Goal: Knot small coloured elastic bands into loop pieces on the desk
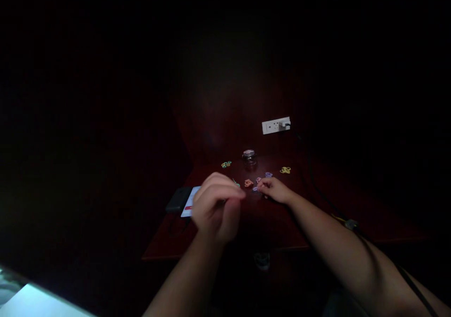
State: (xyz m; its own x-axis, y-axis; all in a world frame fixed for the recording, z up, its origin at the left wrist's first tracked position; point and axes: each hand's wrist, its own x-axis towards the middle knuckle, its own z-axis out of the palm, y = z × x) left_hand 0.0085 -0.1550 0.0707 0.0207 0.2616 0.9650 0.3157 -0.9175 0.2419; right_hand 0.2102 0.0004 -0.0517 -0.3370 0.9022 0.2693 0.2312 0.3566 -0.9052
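Observation:
Small coloured hair ties lie in loose groups on the dark red table point(282, 218). My right hand point(275, 189) rests low over the tabletop, its thumb and index finger pinched at a pale purple hair tie point(255, 189). Just behind it are a pink hair tie bunch point(258, 180) and a purple hair tie bunch point(268, 174). An orange hair tie bunch point(248, 183) sits between my hands. Nearer the camera, my left hand point(216, 206) is raised, curled and blurred, with thumb close to fingers; anything inside is hidden. Green hair ties point(236, 183) are partly covered by it.
A lidded clear jar point(249, 158) stands at the back. Yellow hair ties point(285, 170) lie right, mixed green and yellow ones point(226, 164) back left. A lit phone point(188, 206) and a black box point(178, 199) are left. A wall socket point(276, 125) holds a plug; a cable point(322, 192) runs right.

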